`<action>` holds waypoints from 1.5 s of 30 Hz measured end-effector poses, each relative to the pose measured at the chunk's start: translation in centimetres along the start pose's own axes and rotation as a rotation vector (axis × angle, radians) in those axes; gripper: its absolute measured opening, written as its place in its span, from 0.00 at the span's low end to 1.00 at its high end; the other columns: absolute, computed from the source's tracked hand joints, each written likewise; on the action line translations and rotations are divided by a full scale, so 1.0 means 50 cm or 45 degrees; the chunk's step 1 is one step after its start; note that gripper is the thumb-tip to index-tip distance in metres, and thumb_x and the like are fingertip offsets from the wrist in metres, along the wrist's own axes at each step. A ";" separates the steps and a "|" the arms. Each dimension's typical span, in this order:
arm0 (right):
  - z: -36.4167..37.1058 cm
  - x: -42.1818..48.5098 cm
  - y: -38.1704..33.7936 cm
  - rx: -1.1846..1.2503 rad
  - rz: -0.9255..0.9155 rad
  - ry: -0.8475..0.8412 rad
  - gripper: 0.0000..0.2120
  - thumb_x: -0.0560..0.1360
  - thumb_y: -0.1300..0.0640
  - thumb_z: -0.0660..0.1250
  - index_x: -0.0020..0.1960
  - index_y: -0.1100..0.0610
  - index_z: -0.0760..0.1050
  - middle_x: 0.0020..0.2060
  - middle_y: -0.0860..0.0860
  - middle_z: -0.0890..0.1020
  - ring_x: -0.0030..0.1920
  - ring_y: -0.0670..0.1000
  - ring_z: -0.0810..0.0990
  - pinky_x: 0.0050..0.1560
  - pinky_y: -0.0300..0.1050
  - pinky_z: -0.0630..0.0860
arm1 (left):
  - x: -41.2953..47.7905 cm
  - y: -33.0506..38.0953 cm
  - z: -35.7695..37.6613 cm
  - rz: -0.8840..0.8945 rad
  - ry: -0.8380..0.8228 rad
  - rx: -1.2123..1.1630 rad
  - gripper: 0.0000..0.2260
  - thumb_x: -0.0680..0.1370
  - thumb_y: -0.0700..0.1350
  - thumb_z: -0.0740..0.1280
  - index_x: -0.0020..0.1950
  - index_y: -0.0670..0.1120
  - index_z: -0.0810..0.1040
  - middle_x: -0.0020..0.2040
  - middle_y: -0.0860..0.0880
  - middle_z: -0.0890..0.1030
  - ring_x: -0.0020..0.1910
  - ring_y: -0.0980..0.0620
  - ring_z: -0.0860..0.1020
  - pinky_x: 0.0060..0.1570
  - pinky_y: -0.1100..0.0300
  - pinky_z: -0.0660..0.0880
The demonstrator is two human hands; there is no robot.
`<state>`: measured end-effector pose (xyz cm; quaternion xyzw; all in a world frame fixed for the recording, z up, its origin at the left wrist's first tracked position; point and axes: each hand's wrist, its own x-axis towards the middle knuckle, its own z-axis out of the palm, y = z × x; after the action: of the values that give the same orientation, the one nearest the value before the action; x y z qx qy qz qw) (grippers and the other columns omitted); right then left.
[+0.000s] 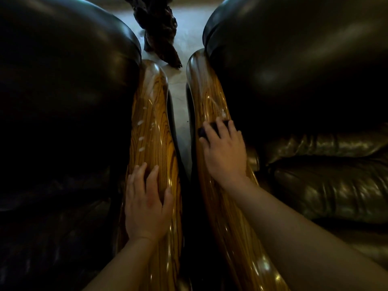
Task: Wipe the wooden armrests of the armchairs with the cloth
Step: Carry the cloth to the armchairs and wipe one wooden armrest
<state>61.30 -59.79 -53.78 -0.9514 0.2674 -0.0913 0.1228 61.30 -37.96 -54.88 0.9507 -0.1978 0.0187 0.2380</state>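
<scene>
Two glossy striped wooden armrests run side by side away from me. The left armrest (pixel 151 114) belongs to a dark leather armchair on the left, and the right armrest (pixel 206 97) to a second one on the right. My left hand (pixel 147 204) lies flat on the left armrest, fingers spread, holding nothing. My right hand (pixel 224 152) presses a small dark cloth (pixel 218 124) onto the right armrest; only the cloth's front edge shows under my fingers. Pale smears dot the left armrest ahead of my hand.
A narrow gap of pale floor (pixel 180 106) separates the two armrests. A dark carved wooden piece (pixel 159 28) stands on the floor beyond the gap. The left chair's leather cushion (pixel 63 91) and the right chair's leather cushion (pixel 304 80) bulge on either side.
</scene>
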 end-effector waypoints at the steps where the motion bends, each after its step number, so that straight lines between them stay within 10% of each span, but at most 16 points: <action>1: 0.007 -0.032 0.003 -0.049 -0.117 -0.019 0.22 0.81 0.40 0.49 0.74 0.42 0.61 0.77 0.50 0.62 0.78 0.58 0.55 0.75 0.62 0.56 | -0.001 0.000 0.000 0.001 0.001 0.011 0.25 0.77 0.56 0.58 0.73 0.50 0.64 0.75 0.46 0.62 0.76 0.43 0.58 0.68 0.37 0.65; 5: 0.001 -0.151 0.064 -0.117 -0.420 -0.065 0.22 0.83 0.39 0.47 0.75 0.41 0.60 0.79 0.46 0.57 0.80 0.55 0.48 0.77 0.56 0.46 | 0.002 0.007 -0.005 -0.001 0.008 0.019 0.25 0.77 0.56 0.57 0.72 0.50 0.65 0.75 0.46 0.63 0.76 0.44 0.58 0.68 0.38 0.65; 11: -0.015 0.014 0.000 0.056 0.054 -0.028 0.23 0.81 0.38 0.48 0.75 0.40 0.60 0.77 0.49 0.64 0.78 0.57 0.54 0.76 0.61 0.54 | 0.003 -0.001 -0.001 -0.002 0.005 0.046 0.25 0.77 0.56 0.57 0.73 0.50 0.65 0.75 0.46 0.63 0.76 0.44 0.58 0.68 0.39 0.65; 17: -0.018 -0.095 0.050 -0.067 -0.412 -0.117 0.22 0.82 0.39 0.48 0.74 0.39 0.60 0.78 0.45 0.59 0.80 0.55 0.50 0.77 0.59 0.51 | 0.000 0.001 -0.002 -0.005 -0.005 0.051 0.25 0.77 0.57 0.56 0.73 0.50 0.65 0.76 0.47 0.62 0.76 0.45 0.57 0.70 0.41 0.62; 24: -0.040 0.078 0.019 0.410 0.355 0.028 0.22 0.82 0.45 0.53 0.75 0.47 0.63 0.76 0.52 0.65 0.75 0.56 0.64 0.70 0.58 0.67 | 0.006 -0.002 -0.005 0.023 -0.003 0.051 0.25 0.77 0.55 0.56 0.72 0.48 0.66 0.75 0.43 0.64 0.76 0.43 0.59 0.71 0.41 0.60; 32: -0.028 -0.107 0.051 0.022 -0.336 -0.098 0.22 0.83 0.44 0.49 0.76 0.46 0.61 0.77 0.49 0.62 0.79 0.52 0.55 0.77 0.53 0.49 | 0.006 -0.005 -0.004 0.021 -0.016 0.077 0.25 0.77 0.55 0.56 0.72 0.48 0.66 0.75 0.44 0.64 0.76 0.43 0.59 0.70 0.38 0.64; 39: -0.043 0.158 0.017 0.313 0.182 -0.057 0.23 0.83 0.48 0.55 0.76 0.51 0.62 0.77 0.54 0.62 0.78 0.57 0.58 0.76 0.58 0.59 | 0.006 -0.009 0.001 0.044 0.004 0.077 0.25 0.77 0.55 0.56 0.72 0.48 0.67 0.75 0.44 0.64 0.76 0.43 0.59 0.71 0.42 0.61; 45: -0.033 0.024 0.016 0.052 -0.471 -0.117 0.20 0.81 0.43 0.54 0.71 0.44 0.67 0.75 0.48 0.66 0.76 0.55 0.61 0.72 0.58 0.60 | 0.000 -0.005 -0.001 0.024 -0.018 0.090 0.25 0.77 0.55 0.56 0.72 0.48 0.67 0.75 0.43 0.64 0.76 0.42 0.60 0.71 0.42 0.60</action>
<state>61.55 -61.37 -52.32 -0.9848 0.0802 -0.0741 0.1354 61.43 -37.73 -54.94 0.9567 -0.2078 0.0211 0.2028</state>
